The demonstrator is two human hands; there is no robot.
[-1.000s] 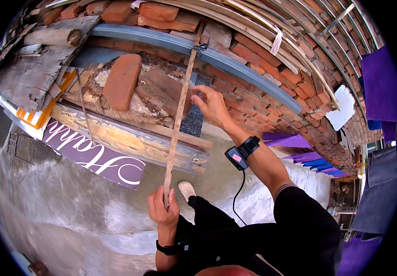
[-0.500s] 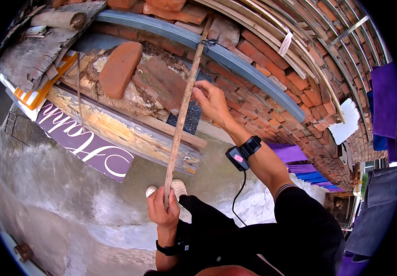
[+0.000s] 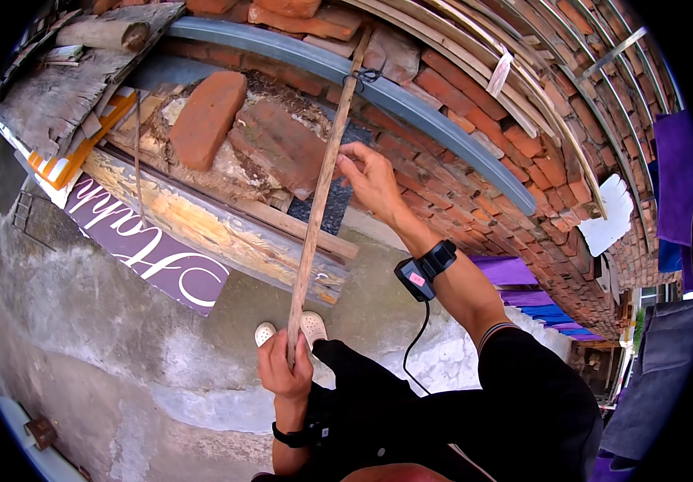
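A long, thin wooden stick [image 3: 320,209] slants from my body up to the brickwork. My left hand [image 3: 285,369] is closed round its near end, thumb along the wood. My right hand [image 3: 369,178] is at mid-length, with thumb and forefinger pinched at the stick's right edge; their exact grip is partly hidden. Towards its far end the stick crosses a curved grey metal beam [image 3: 443,132]. Dark wire [image 3: 368,75] is looped there in a tangle.
Loose red bricks [image 3: 207,120] and rubble lie left of the stick. Below them are a weathered timber [image 3: 202,221] and a purple sign board [image 3: 150,249]. A brick wall [image 3: 475,209] with long wooden strips rises to the right. Purple cloth [image 3: 676,177] hangs at far right.
The view has shifted very slightly. Both hands keep their places on the stick, and nothing else has visibly moved.
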